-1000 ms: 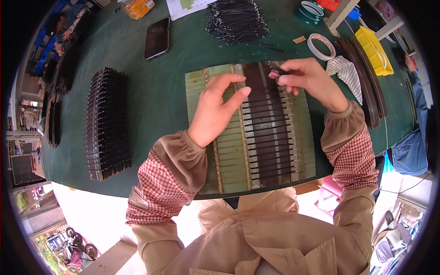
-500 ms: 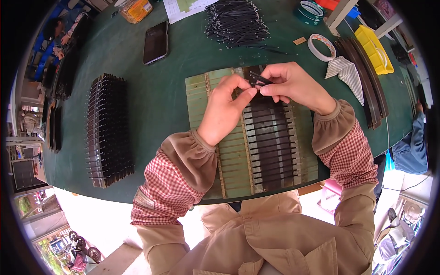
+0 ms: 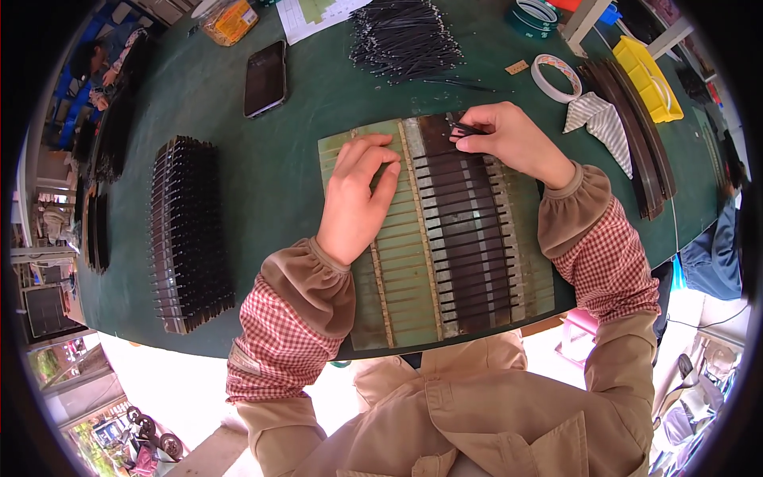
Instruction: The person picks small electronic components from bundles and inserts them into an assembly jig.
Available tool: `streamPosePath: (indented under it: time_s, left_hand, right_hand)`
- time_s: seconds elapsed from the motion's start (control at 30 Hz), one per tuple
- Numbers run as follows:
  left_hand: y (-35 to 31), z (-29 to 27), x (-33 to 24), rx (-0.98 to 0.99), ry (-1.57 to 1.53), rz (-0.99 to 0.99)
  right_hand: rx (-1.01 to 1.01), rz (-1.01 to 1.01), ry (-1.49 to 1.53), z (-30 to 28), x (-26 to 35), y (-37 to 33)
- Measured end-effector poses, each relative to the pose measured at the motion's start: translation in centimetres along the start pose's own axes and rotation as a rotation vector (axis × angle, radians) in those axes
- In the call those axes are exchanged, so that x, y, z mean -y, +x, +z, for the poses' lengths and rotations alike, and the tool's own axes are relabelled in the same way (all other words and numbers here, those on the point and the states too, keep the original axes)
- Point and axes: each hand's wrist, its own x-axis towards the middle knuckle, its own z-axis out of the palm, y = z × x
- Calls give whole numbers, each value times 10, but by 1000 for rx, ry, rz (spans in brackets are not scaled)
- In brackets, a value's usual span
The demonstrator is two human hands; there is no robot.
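Note:
A green grooved board (image 3: 407, 296) lies in front of me, with a dark brown strip (image 3: 437, 137) running lengthwise along its right half. Thin black rods (image 3: 467, 252) lie crosswise over the strip in evenly spaced rows. Near the strip's far end, my right hand (image 3: 517, 141) pinches a few short black rods (image 3: 464, 129) between thumb and fingers. My left hand (image 3: 358, 197) hovers over the board's left part, its fingers loosely bent and apart, holding nothing.
A heap of black rods (image 3: 407, 41) lies beyond the board. To the left stand a stack of rod-lined strips (image 3: 187, 238) and a phone (image 3: 265, 78). On the right are a tape roll (image 3: 545, 82), striped cloth (image 3: 592, 114), brown strips (image 3: 632, 143) and a yellow bin (image 3: 645, 79).
My left hand has come away from the right hand, moving left and nearer to me, and its pinch has opened. The right hand keeps the rods and has shifted slightly.

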Motion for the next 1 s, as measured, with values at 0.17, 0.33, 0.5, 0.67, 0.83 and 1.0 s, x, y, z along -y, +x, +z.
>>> streamPosePath:
  time_s: [0.17, 0.33, 0.5, 0.67, 0.83, 1.0]
  left_hand:
    - [-1, 7, -4, 20, 102, 125]
    - [-5, 10, -10, 143, 433, 249]
    - [-5, 8, -4, 101, 251, 219]
    - [18, 13, -9, 79, -274, -89]
    - [27, 18, -13, 141, -688, -347]
    - [18, 8, 1, 4, -99, -48]
  right_hand:
    - [-106, -67, -191, 10, 2, -2]
    - [-248, -132, -524, 18, 9, -8]
    - [-238, -227, -288, -2, -9, -14]
    - [14, 51, 111, -16, 29, -13]
    - [155, 140, 212, -12, 36, -10]
    - [86, 140, 166, -17, 11, -3]
